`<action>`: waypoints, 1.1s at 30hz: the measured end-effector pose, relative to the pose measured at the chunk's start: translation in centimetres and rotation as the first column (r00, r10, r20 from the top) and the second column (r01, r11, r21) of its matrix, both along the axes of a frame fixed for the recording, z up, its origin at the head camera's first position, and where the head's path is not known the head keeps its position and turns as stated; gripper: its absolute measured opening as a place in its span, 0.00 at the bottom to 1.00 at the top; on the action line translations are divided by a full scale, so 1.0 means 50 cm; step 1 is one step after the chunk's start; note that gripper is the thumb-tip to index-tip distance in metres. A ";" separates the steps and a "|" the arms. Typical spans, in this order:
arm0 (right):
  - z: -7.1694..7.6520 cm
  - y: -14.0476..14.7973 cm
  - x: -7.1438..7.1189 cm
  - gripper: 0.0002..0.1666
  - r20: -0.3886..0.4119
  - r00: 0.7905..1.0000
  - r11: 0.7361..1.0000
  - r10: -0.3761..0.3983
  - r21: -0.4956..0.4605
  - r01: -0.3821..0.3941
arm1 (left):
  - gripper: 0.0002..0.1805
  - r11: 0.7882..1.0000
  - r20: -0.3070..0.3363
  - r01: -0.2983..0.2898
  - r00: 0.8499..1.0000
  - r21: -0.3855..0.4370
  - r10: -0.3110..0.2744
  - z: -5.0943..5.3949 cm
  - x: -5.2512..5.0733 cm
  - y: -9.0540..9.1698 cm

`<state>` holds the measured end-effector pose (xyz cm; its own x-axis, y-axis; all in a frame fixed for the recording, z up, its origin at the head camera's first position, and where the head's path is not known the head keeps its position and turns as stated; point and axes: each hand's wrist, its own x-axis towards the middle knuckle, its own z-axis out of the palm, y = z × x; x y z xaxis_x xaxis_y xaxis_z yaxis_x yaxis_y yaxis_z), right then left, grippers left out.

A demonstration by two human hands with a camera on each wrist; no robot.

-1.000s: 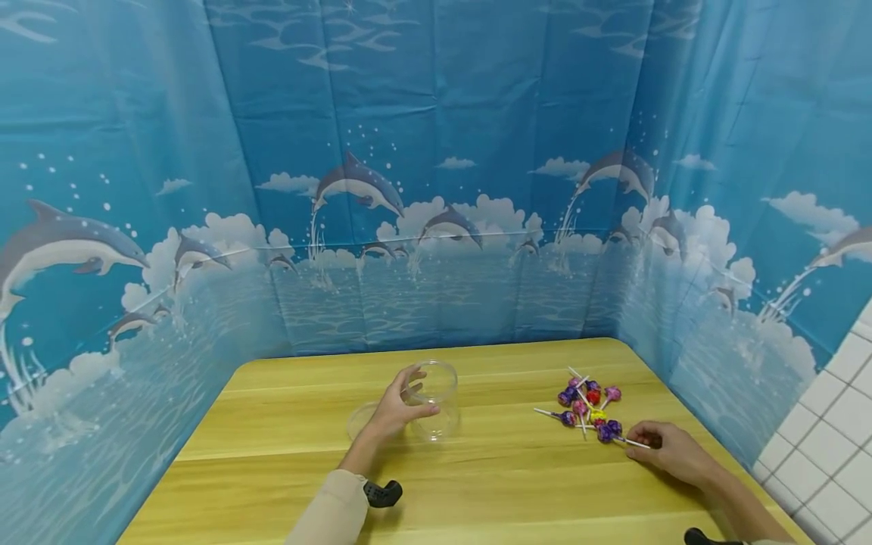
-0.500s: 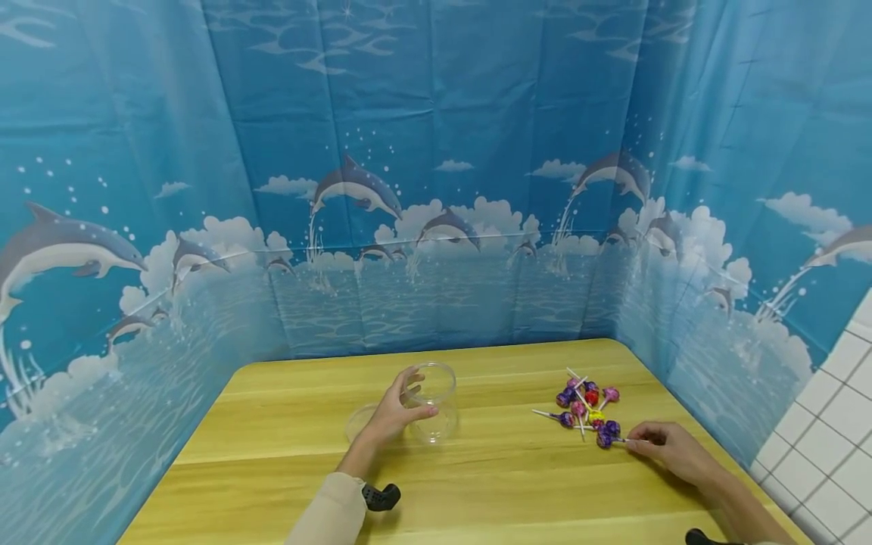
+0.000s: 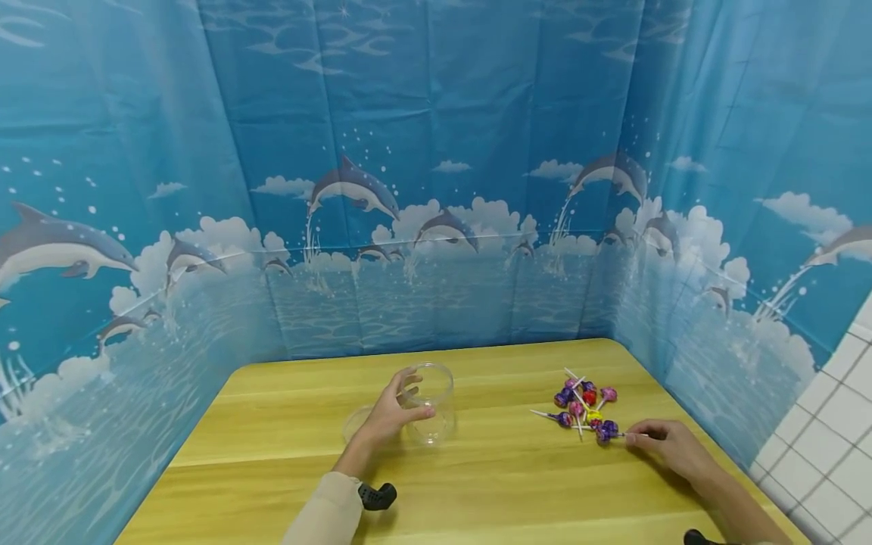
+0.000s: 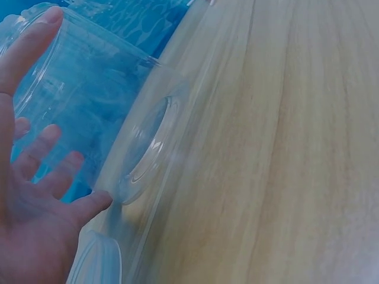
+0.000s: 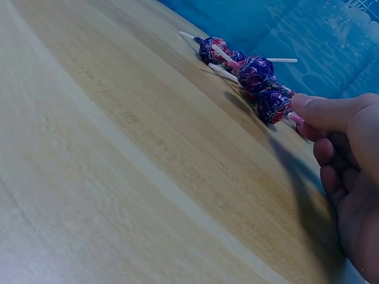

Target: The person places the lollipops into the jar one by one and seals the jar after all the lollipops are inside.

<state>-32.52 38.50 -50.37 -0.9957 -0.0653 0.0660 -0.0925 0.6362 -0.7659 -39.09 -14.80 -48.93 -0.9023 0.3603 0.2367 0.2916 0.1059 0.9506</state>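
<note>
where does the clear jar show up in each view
Head: the clear jar is lower middle, held by the left hand.
Left wrist: upper left, slanting.
Right wrist: not in it.
Shared landmark: the blue dolphin-print curtain, in all three.

I see the left hand (image 3: 390, 416) curved wide, thumb well apart from its fingers, while the right hand (image 3: 669, 448) pinches, lower fingers curled in.

Right grip (image 3: 674, 453) now pinching lollipop stick (image 3: 621, 434), stick swung nearer level
</note>
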 end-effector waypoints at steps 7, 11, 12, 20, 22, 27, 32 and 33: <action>0.002 -0.002 0.001 0.19 0.016 0.999 0.998 -0.032 -0.061 0.032 | 0.49 1.000 0.005 0.001 1.000 -0.005 -0.001 -0.008 -0.005 -0.002; 0.000 -0.010 -0.002 0.23 -0.015 0.998 0.996 -0.054 -0.069 0.053 | 0.49 1.000 0.011 0.009 1.000 0.005 -0.009 -0.011 -0.004 -0.003; 0.002 -0.015 -0.003 0.23 -0.019 0.998 0.995 -0.062 -0.078 0.060 | 0.49 1.000 0.012 0.014 1.000 0.006 -0.014 -0.010 -0.004 -0.003; 0.051 -0.062 -0.022 0.27 -0.085 0.995 0.995 -0.053 -0.083 0.046 | 0.51 1.000 0.003 0.029 1.000 0.006 -0.029 -0.002 -0.009 -0.002; 0.066 -0.076 -0.028 0.28 -0.082 0.996 0.993 -0.037 -0.115 0.028 | 0.51 0.999 0.004 0.036 0.999 0.004 -0.036 -0.001 -0.011 -0.002; 0.106 -0.129 -0.056 0.28 -0.083 0.996 0.987 0.030 -0.152 -0.042 | 0.50 1.000 0.007 0.029 1.000 0.000 -0.029 0.000 -0.009 -0.006; 0.139 -0.185 -0.083 0.23 -0.097 0.993 0.982 0.070 -0.166 -0.085 | 0.50 1.000 0.007 0.023 1.000 -0.011 -0.023 0.001 -0.002 -0.009; 0.144 -0.195 -0.086 0.22 -0.095 0.992 0.981 0.079 -0.172 -0.094 | 0.50 1.000 0.017 0.024 1.000 -0.010 -0.024 0.001 -0.001 -0.009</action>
<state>-36.81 28.76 -43.15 -0.9766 -0.1307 0.1705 -0.2128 0.4792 -0.8515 -39.12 -15.23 -48.89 -0.8974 0.3838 0.2176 0.2779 0.1087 0.9544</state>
